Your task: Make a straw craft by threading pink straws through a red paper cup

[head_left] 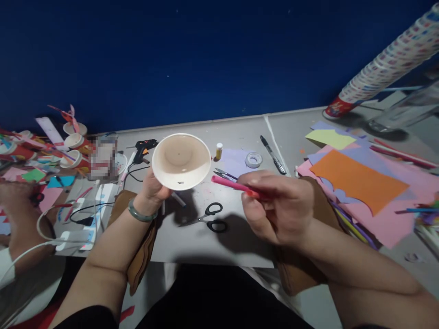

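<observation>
My left hand [156,188] holds a white paper cup [181,157] from beneath, its open mouth tilted toward me. There is a tiny dark slit in the cup's inner wall near the lower rim. My right hand [279,205] pinches a narrow pink strip [229,183], which points left toward the cup; a gap separates the two. Whether the strip is a straw or rolled paper is unclear. Black-handled scissors [206,219] lie half open on the table below the hands. Behind the strip show the dark pointed tips of another tool [224,174], mostly hidden.
At the back are a glue gun [141,151], a small yellow bottle [218,151], a tape roll [254,159] and a black pen [272,154]. Coloured paper [360,178] and a tall cup stack [380,73] stand right. Left are a power strip [98,214] and another person's arm [20,214].
</observation>
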`<state>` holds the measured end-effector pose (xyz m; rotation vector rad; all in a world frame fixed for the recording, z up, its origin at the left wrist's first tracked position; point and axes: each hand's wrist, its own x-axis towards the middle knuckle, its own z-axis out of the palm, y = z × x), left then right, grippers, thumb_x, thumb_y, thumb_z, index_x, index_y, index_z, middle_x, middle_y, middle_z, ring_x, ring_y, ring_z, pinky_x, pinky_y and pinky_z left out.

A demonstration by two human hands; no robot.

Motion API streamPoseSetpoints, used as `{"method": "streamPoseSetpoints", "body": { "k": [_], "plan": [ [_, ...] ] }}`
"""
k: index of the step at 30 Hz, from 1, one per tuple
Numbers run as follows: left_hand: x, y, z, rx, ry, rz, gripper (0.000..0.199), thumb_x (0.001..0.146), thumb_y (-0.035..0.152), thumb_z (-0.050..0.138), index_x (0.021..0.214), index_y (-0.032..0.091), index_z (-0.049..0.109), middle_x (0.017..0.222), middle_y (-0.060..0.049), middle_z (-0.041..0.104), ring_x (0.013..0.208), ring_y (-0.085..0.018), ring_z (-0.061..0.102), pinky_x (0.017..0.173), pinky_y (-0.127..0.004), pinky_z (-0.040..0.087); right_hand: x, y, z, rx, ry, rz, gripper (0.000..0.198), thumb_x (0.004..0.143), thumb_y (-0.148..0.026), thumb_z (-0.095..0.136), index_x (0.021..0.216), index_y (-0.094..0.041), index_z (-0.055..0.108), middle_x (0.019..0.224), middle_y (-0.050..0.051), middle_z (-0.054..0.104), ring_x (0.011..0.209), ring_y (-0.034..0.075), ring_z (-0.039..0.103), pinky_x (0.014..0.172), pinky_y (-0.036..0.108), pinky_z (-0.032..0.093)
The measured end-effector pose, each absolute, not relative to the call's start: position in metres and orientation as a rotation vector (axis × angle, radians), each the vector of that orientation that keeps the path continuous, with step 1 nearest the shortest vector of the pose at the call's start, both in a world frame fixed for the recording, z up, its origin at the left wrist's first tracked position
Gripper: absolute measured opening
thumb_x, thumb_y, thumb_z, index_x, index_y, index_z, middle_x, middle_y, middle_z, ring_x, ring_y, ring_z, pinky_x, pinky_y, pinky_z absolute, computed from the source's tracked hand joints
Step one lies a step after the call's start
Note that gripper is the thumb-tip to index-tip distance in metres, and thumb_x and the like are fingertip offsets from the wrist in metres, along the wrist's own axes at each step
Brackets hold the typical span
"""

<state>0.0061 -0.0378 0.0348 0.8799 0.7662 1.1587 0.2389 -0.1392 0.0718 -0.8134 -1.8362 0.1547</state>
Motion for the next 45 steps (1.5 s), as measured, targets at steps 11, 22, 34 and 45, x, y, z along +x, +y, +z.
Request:
{"method": "streamPoseSetpoints", "body": {
  "k": [11,22,34,45],
  "plan": [
    [0.017,-0.051,0.032,0.927,0.79,1.107,0.046,0.069,0.054,0.08,0.097,0.019,0.071,0.09,-0.006,0.073,0.098,-0.024,0.07,0.091,-0.038,0.06,0.241,-0.156,0.088,-1.04,-2.071,-0.402,0.015,0.095,-0.018,0.057,0.102,-0.02,0.07,0.089,0.003,0.073,0.063,0.012,0.056,0.05,0.03,0.038],
    [0.019,-0.056,0.024,0.968,0.74,0.958,0.045,0.068,0.047,0.088,0.1,0.018,0.072,0.084,-0.002,0.07,0.075,-0.013,0.067,0.07,-0.023,0.057,0.233,-0.158,0.084,-1.175,-2.255,-0.606,0.015,0.096,-0.014,0.054,0.09,-0.014,0.068,0.078,0.005,0.065,0.064,0.015,0.047,0.059,0.032,0.029],
    [0.021,-0.057,0.023,1.008,0.774,0.956,0.041,0.072,0.048,0.084,0.097,0.019,0.071,0.075,-0.002,0.066,0.06,-0.011,0.06,0.06,-0.024,0.052,0.229,-0.153,0.073,-1.186,-2.214,-0.593,0.02,0.096,-0.012,0.049,0.09,-0.012,0.067,0.079,0.006,0.063,0.063,0.015,0.047,0.055,0.032,0.029],
    [0.025,-0.056,0.025,0.984,0.781,1.016,0.034,0.077,0.044,0.083,0.09,0.017,0.067,0.08,0.0,0.068,0.068,-0.009,0.063,0.066,-0.02,0.054,0.224,-0.14,0.06,-1.236,-2.217,-0.644,0.023,0.097,-0.011,0.044,0.092,-0.01,0.067,0.085,0.009,0.067,0.059,0.013,0.048,0.054,0.031,0.03]
  ]
}}
